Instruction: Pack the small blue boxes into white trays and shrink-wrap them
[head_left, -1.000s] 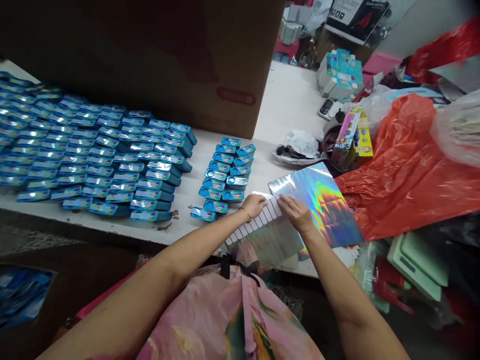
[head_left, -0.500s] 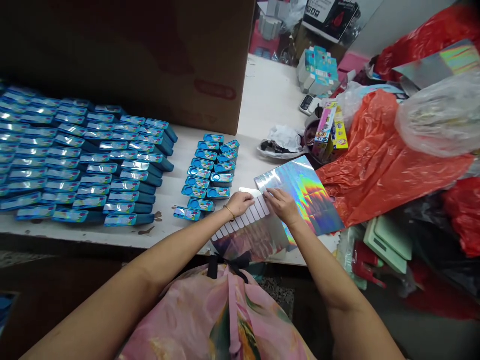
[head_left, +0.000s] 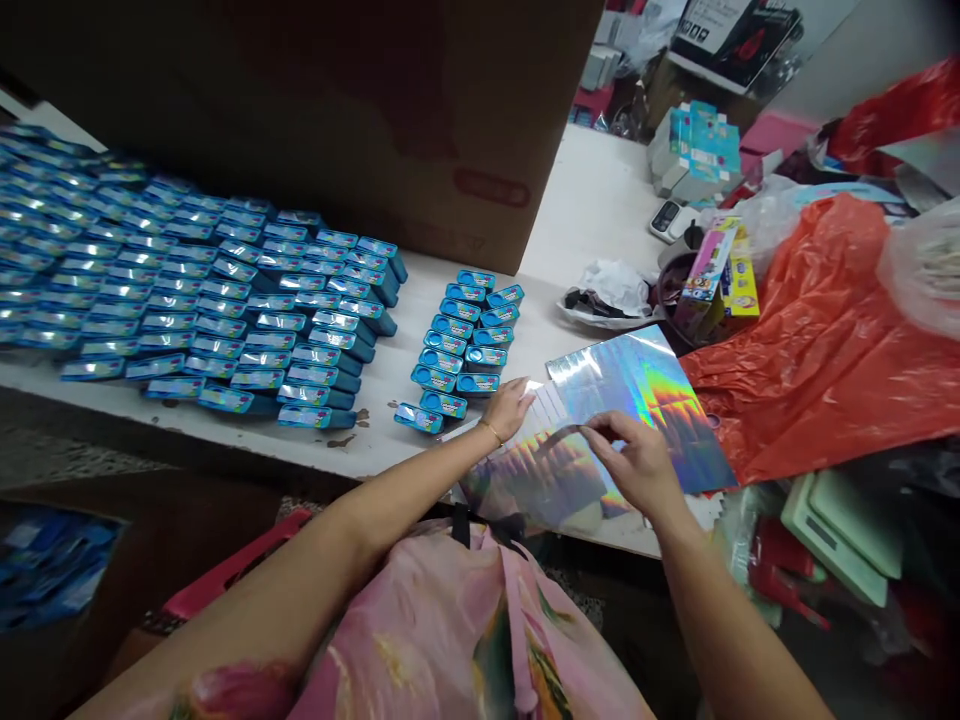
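Note:
My left hand (head_left: 508, 408) lies with its fingers flat on the near holographic sticker sheet (head_left: 536, 480), pressing its left edge to the white table (head_left: 585, 215). My right hand (head_left: 637, 462) pinches a thin holographic strip (head_left: 571, 432) peeled up from that sheet. A second holographic sheet (head_left: 652, 390) lies just beyond, partly under the first. A small group of blue tins (head_left: 461, 345) sits left of my left hand.
Many rows of blue tins (head_left: 202, 300) cover the table's left side. A big cardboard box (head_left: 360, 110) stands behind them. Red plastic bags (head_left: 817, 340), a coloured carton (head_left: 709, 270), a calculator (head_left: 667, 218) and green trays (head_left: 832, 530) crowd the right.
My right hand has drawn back toward me, lifting a strip off the sheet. The row of white backing slots is now less visible. My left hand stays pressed on the sheet.

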